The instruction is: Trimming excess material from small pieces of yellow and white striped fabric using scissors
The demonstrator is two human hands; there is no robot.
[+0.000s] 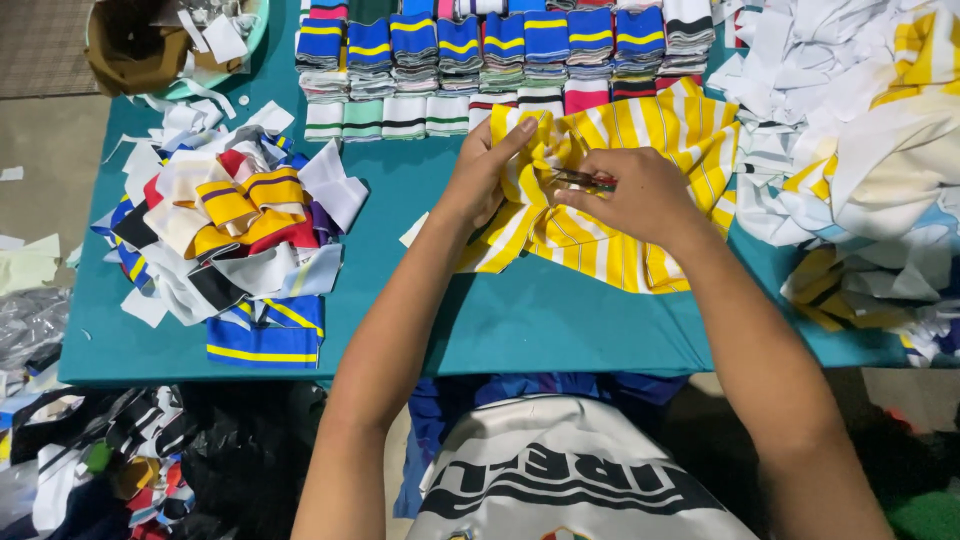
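Right hand [640,195] grips snips [582,181] on striped cloth [620,240]

A cloth [610,200] lies at the middle of the table [520,320]. Behind the cloth stand rows of folded stacks [480,60]. Left of the cloth sits a heap of scraps [230,235], with a bowl [170,45] behind that heap. Right of the cloth lies a pile of loose fabric [860,150]. Both hands rest on the cloth, the left hand [480,180] beside the right hand [640,195].
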